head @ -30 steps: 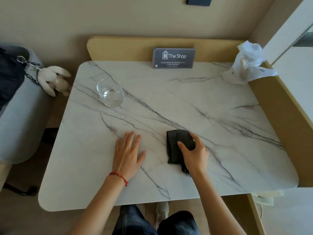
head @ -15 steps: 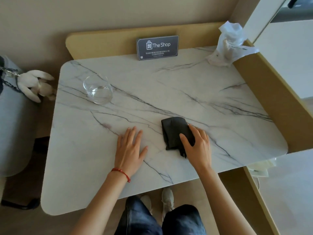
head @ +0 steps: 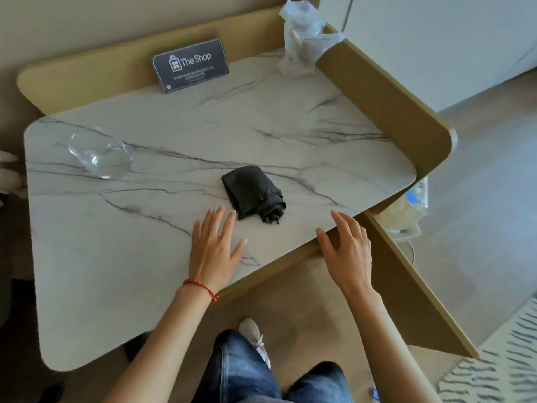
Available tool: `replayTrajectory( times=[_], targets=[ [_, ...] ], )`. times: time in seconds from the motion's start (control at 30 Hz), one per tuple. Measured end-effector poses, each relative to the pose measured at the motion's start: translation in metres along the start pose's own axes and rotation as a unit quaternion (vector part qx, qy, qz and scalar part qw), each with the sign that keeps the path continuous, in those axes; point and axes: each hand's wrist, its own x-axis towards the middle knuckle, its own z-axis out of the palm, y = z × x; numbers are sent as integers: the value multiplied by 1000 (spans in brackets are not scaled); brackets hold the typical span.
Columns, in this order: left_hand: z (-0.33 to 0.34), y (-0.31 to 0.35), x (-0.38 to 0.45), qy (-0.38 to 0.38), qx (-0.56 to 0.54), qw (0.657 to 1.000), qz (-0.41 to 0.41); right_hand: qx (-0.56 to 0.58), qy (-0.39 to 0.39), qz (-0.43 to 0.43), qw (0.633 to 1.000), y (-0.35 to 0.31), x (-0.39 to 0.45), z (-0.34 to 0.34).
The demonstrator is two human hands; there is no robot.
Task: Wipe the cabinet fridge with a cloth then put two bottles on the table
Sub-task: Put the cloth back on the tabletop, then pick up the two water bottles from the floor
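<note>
A folded black cloth [head: 252, 194] lies alone on the white marble table [head: 122, 257], near its front right part. My left hand [head: 214, 248] rests flat on the tabletop just left of and below the cloth, fingers spread, a red string on the wrist. My right hand [head: 347, 250] hovers open at the table's front right edge, a short way right of the cloth and not touching it. No bottles and no cabinet fridge are in view.
A clear glass [head: 100, 155] stands at the table's left. A dark "The Shop" sign [head: 190, 64] leans at the back, crumpled white tissue [head: 303, 39] at the back right corner. A tan wooden panel [head: 386, 100] borders the right side. A striped rug [head: 494, 365] lies lower right.
My right hand has let go of the black cloth and pulled back to the right edge. The view has swung to the right; the left hand stays flat on the table.
</note>
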Motion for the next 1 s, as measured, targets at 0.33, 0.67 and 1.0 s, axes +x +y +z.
replayTrajectory(
  times=[0.33,0.67,1.0],
  targets=[
    [26,104,-47,-17,11,995,98,-13,65,65,996,97,-92,-57],
    [70,216,-107,-86,18,963,254,-57,141,210,966,199,-216,-113],
    [103,296,-125,-144,49,885,440,-65,233,377,894,231,-322,-137]
  ],
)
